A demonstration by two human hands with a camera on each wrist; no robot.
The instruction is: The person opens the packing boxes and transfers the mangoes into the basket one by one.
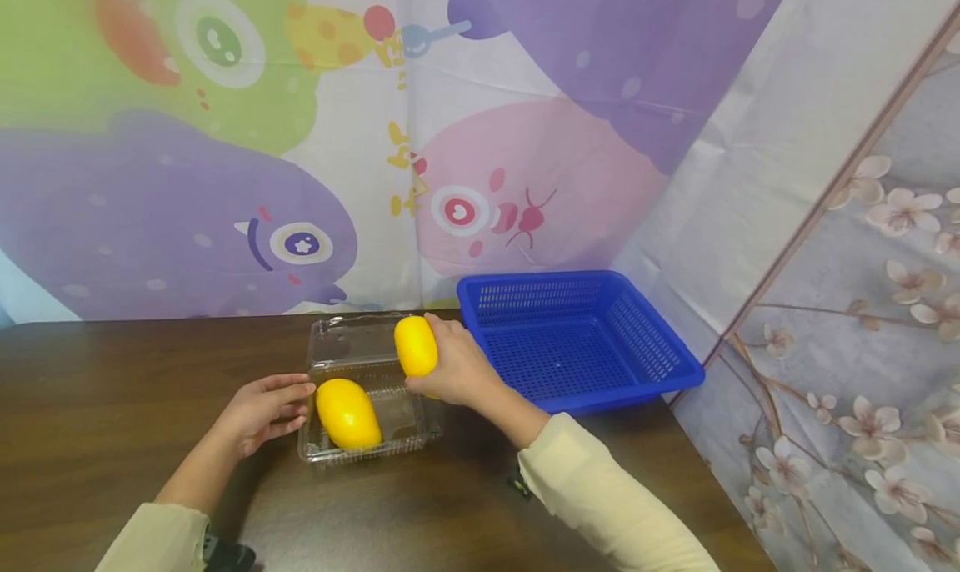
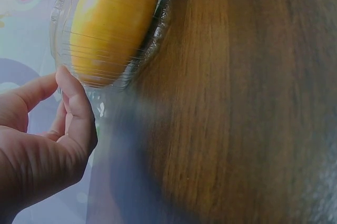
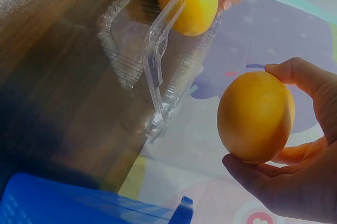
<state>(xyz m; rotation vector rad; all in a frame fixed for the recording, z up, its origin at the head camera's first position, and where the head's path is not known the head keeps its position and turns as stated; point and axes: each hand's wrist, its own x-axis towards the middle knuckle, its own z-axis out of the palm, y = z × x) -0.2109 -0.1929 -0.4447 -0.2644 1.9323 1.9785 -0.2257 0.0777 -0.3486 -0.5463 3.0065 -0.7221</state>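
Observation:
A clear plastic clamshell box (image 1: 408, 418) lies with its lid (image 1: 352, 343) folded back on the table. One yellow mango (image 1: 348, 413) sits in its base, toward the left side. My left hand (image 1: 266, 413) is at the box's left edge; in the left wrist view thumb and index fingertip (image 2: 64, 76) meet at the rim and pinch it. A second yellow mango (image 3: 256, 117) is in my right hand (image 1: 457, 363), gripped between thumb and fingers. That hand holds it above the right part of the box, close to the blue basket.
A blue plastic basket (image 1: 581, 401) with perforated walls stands to the right of the box, near the back corner of the brown wooden table (image 1: 360, 522). Behind it hangs a cartoon-printed cloth (image 1: 375, 222); a flower-patterned panel (image 1: 847, 372) borders the right side.

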